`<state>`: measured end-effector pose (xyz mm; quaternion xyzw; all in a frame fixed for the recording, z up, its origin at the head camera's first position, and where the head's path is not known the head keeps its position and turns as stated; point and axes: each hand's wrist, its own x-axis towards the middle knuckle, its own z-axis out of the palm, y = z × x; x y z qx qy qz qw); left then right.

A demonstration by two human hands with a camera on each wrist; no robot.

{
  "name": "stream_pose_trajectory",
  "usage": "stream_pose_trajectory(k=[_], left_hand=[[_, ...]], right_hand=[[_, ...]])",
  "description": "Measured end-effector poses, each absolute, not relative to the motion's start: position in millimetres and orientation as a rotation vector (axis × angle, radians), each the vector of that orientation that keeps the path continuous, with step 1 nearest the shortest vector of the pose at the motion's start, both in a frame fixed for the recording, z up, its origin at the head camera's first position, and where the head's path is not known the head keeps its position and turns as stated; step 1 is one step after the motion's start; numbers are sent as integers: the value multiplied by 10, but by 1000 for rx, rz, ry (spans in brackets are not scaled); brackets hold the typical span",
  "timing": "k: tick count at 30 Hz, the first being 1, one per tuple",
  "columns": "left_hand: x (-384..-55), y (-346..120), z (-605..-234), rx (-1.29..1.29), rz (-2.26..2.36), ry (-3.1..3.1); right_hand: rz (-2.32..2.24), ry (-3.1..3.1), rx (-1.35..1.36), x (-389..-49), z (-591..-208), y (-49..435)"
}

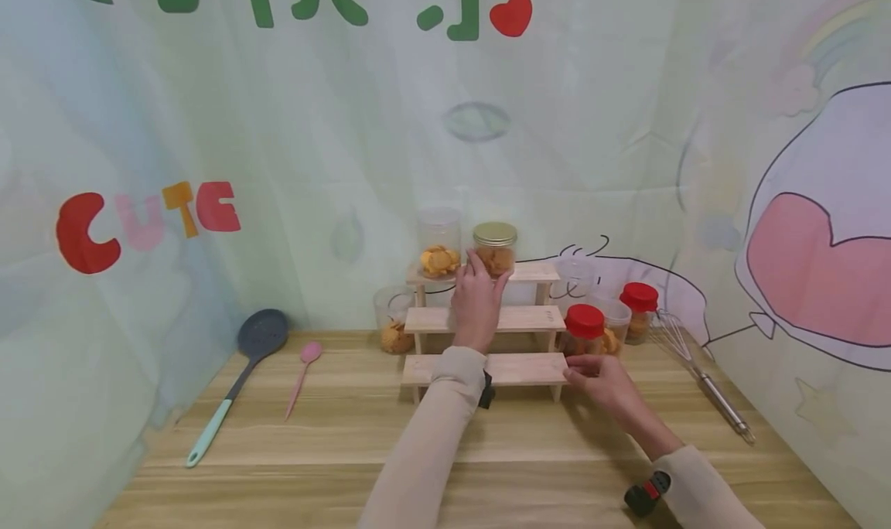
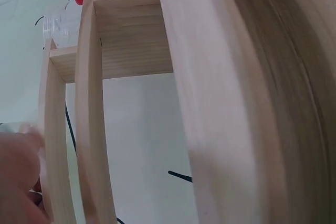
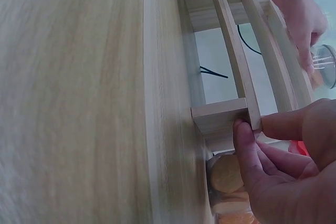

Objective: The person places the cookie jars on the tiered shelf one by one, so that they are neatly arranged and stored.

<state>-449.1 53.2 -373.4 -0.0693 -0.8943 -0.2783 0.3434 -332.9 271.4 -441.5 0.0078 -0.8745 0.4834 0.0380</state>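
A three-tier wooden stand (image 1: 487,320) stands against the backdrop. On its top tier, my left hand (image 1: 477,301) holds a gold-lidded jar of cookies (image 1: 496,249) low down, fingers at its left side and thumb toward its right. Left of that jar is a clear jar (image 1: 440,243) with cookies in the bottom. At the bottom tier's right front corner, my right hand (image 3: 289,166) pinches the board's end between thumb and fingers. Close behind this hand is a red-lidded jar (image 1: 585,326); round cookies (image 3: 228,174) show below the stand's end in the right wrist view.
Another red-lidded jar (image 1: 639,312) and a clear jar (image 1: 616,320) stand right of the stand, near a whisk (image 1: 703,374). A clear jar of cookies (image 1: 395,328) is at its left. Farther left lie a pink spoon (image 1: 304,370) and a skimmer (image 1: 244,374) on the wooden table (image 1: 313,467).
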Motion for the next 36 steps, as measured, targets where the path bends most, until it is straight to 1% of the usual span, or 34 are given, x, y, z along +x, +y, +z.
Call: stream_pose_trajectory(k=[4,7,11,14,18,22,26,33,36], left_hand=[[-4463,456,-3825,-268,-709,-2267],[-4381,360,-3936,-370,-750,-2169],[-4194,150,-4065,-518,-801,-2021],[-4112,-78,-4097,-549,-826,-1953],[-4133,-468,-4131,-492,-863,-1917],[-4232,-870,-4188,-445,-892,-1896],[-4328,-1189,-4214,-388,-1034,-1922],[-4450,-1487,-4351,-224,-1327,-2281],[-4489,-1527,-4443,-227,-1411,-2378]], right_hand=[[1488,-2683,18,-3318,-4405,2713],[1484,-2682,14,-3307,-4401,2701],[1471,-2687,26,-3302,-4402,2681],[1457,-2692,40,-3309,-4399,2684],[1439,-2701,48,-3317,-4394,2703],[1442,-2716,29,-3317,-4398,2711],[1458,-2712,33,-3324,-4398,2712],[1453,-2705,34,-3329,-4407,2720],[1451,-2701,42,-3326,-4416,2731]])
